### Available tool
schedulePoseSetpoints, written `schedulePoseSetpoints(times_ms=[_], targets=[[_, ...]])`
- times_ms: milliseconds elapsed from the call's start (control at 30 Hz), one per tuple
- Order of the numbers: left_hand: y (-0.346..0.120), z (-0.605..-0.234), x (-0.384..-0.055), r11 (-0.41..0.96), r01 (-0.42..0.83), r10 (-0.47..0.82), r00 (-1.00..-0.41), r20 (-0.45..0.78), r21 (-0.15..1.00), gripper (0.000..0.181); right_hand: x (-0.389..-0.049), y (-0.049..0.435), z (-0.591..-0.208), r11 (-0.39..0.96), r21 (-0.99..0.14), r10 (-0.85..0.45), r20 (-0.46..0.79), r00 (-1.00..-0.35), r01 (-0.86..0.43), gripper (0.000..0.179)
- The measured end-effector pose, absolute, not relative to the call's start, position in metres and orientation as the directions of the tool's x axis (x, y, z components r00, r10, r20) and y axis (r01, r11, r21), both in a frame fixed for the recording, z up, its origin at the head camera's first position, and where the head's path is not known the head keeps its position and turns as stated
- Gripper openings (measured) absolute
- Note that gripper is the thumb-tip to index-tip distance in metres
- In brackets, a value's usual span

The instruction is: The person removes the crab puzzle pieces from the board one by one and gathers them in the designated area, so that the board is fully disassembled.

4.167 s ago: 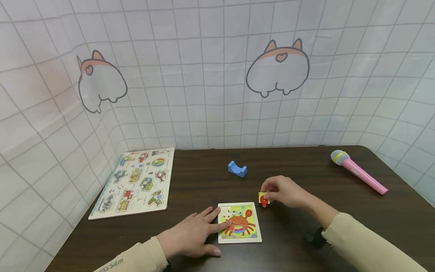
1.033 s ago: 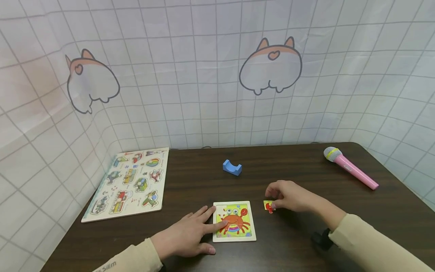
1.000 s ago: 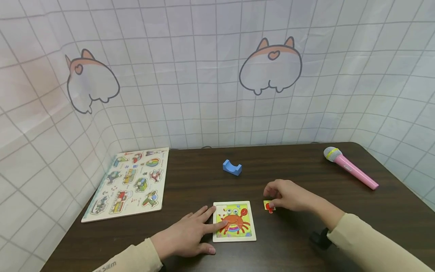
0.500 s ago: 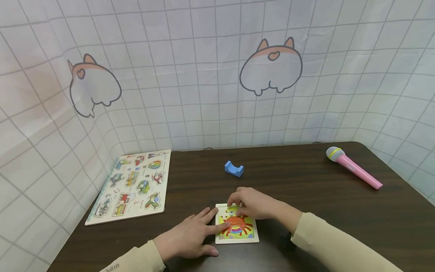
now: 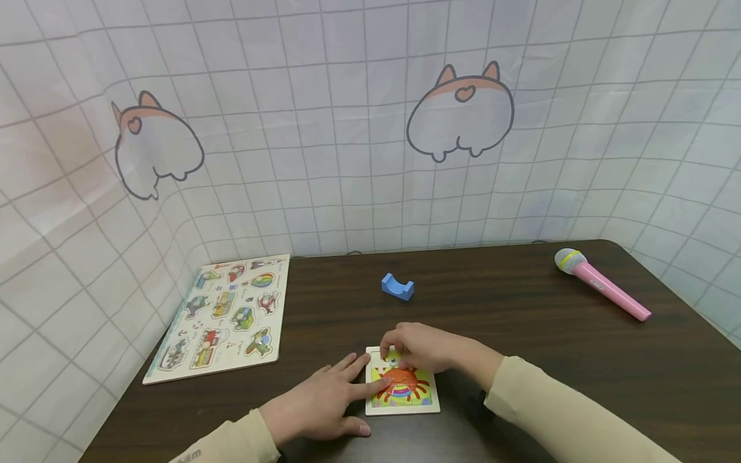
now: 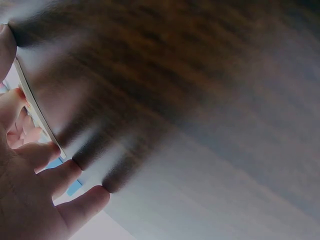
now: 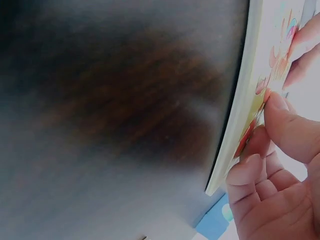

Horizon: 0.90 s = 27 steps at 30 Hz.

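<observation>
Counter [image 5: 498, 296] first: dark wood-grain, dulling to a grey sheen along the near edge, backed and flanked by a white gridded cloth [image 5: 312, 128] with two cartoon animal rumps drawn on it. Over on the left, a pale puzzle board [image 5: 234, 359] lies flat near the cloth, and its picture shapes – vehicles, a balloon, a plane – sit spread across it in rows. Mid-counter, well beyond the hands, there's a small blue block [image 5: 397, 288] with a curved dip in its top; far right, a pink toy microphone [image 5: 602, 289] lies at a slant, its silver head pointing away.

Now the action, front and centre: a small pale tray [image 5: 403, 410] holding a red crab puzzle [image 5: 405, 379] on yellow, pale base showing at its upper left. Left hand [image 5: 324, 402] lies spread, fingers fairly straight – index on the crab, middle finger at the tray's left edge, thumb down on the counter. Right hand [image 5: 418, 348] curls in over the top of the crab, thumb and forefinger pinching a puzzle piece [image 5: 394, 355]; whether that piece is seated or lifted, I can't tell. Beige sleeves [image 5: 567, 399] on both arms.
</observation>
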<state>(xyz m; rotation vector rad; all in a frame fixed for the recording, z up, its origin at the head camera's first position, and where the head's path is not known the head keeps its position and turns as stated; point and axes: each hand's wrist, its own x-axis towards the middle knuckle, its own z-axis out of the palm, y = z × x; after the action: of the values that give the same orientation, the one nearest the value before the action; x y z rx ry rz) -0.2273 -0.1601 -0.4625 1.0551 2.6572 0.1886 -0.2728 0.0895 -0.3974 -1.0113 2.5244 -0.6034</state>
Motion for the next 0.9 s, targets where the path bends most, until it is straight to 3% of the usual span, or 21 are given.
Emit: schedulePoseSetpoints(times_ms=[633, 900], targets=[[-0.1613, -0.4652, -0.23, 0.72, 0.656, 0.694, -0.691, -0.203, 0.228, 0.072, -0.2681, 0.0893, -0.3991, 0.683, -0.502, -0.668, -0.136, -0.731, -0.53, 0.024], [-0.1597, -0.4624, -0.227, 0.73, 0.644, 0.683, -0.699, -0.211, 0.229, 0.072, -0.2714, 0.0958, -0.3974, 0.619, -0.589, -0.691, -0.096, -0.716, -0.519, 0.021]])
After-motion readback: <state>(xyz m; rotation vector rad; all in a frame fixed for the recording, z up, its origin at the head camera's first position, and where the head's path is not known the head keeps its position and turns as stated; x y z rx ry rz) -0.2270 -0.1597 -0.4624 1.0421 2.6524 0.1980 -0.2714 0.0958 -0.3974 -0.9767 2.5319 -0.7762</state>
